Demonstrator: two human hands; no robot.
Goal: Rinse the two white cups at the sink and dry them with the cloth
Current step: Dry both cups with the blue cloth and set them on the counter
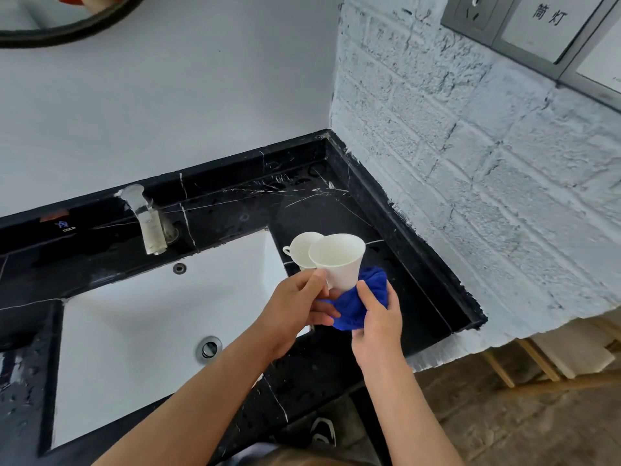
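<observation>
Overhead, held cup (339, 260) and blue cloth (359, 297) beside sink edge (268, 237).

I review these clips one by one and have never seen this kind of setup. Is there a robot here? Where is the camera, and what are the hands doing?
No robot: a person works with bare hands, and the single wide-angle camera sits on their head, looking down over their arms. Below is a black marble counter with a white sink set into it and a tap behind the basin; no running water is visible. The left hand holds a white cup up by its handle side, mouth tilted towards the camera. The right hand grips a blue cloth bunched against the cup's lower part, so this looks like drying. A second white cup shows behind the first, apparently standing on the counter.
</observation>
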